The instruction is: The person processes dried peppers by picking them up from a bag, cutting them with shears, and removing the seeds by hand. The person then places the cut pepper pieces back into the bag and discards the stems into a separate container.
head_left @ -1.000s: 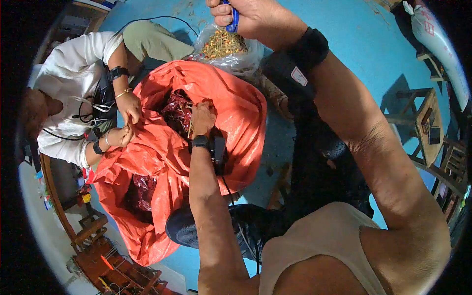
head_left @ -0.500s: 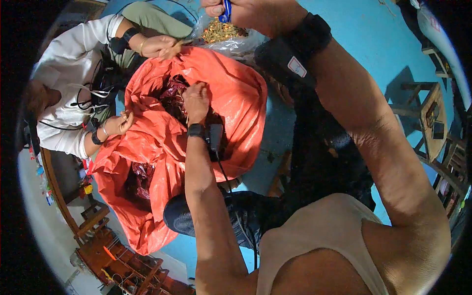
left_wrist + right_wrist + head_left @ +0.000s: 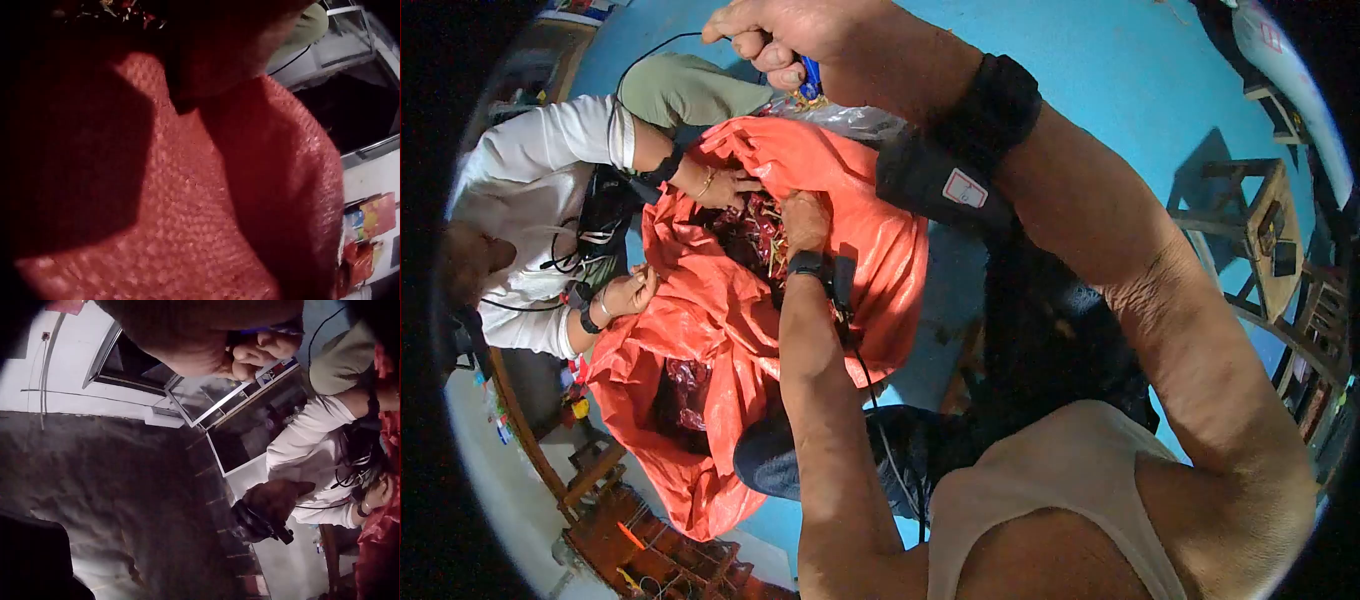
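My left hand (image 3: 805, 222) reaches into an orange-red woven sack (image 3: 880, 210), over dried red chilies (image 3: 760, 235) with thin stalks among them. Its fingertips go down among the chilies, and I cannot tell whether they hold any. Up at the top of the head view, my right hand (image 3: 815, 45) curls its fingers round a blue-handled tool (image 3: 810, 78), whose working end is hidden. In the right wrist view, curled fingers (image 3: 265, 350) show with a strip of blue above them. The left wrist view is mostly filled by the sack's shaded woven cloth (image 3: 187, 200).
Opposite me a person in a white top (image 3: 540, 150) has one hand (image 3: 725, 188) in the same sack, the other (image 3: 630, 290) by its edge. A second sack opening (image 3: 685, 390) shows dark red contents. A clear plastic bag (image 3: 855, 120) lies behind; a wooden stool (image 3: 1270, 230) stands right.
My right hand has moved left and slightly down with the blue-handled tool. My left hand stays in the sack. The other person's upper hand has moved from the sack's far rim into its opening.
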